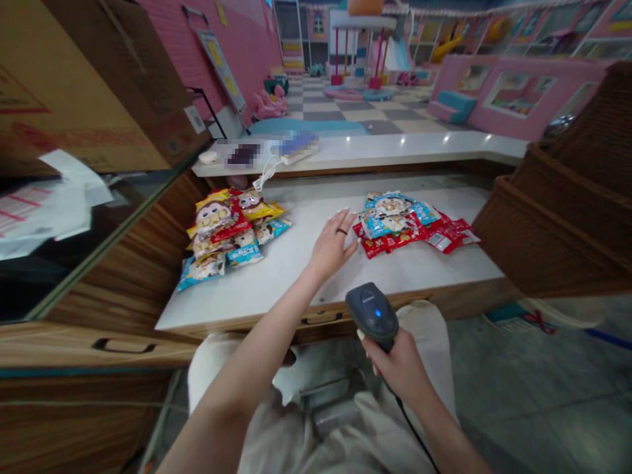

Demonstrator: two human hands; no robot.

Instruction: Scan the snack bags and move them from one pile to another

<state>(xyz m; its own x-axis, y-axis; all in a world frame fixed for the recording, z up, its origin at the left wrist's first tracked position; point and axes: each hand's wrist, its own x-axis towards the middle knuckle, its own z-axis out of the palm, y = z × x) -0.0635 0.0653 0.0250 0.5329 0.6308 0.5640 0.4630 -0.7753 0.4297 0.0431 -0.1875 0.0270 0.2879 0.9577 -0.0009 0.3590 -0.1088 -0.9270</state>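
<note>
My right hand (pixel 399 363) is wrapped round the handle of a dark grey barcode scanner (pixel 370 309) with a blue light on top. The scanner is held over my lap, in front of the desk edge, its cord trailing down. Above the white desktop (pixel 301 263) my left hand (pixel 333 242) reaches forward, fingers apart and holding nothing. It is just left of a pile of blue snack bags (pixel 388 214) and red snack bags (pixel 447 236). Farther left lies a second heap, with yellow-and-red snack bags (pixel 214 220) on blue ones (pixel 244 249).
A large cardboard box (pixel 99 85) and loose papers (pixel 74 184) rest on the raised counter at left. Brown wicker baskets (pixel 557 217) border the desk's right side. A white ledge (pixel 370 150) runs along the back, with a white cable (pixel 264 174) hanging from it. Beyond is a play area.
</note>
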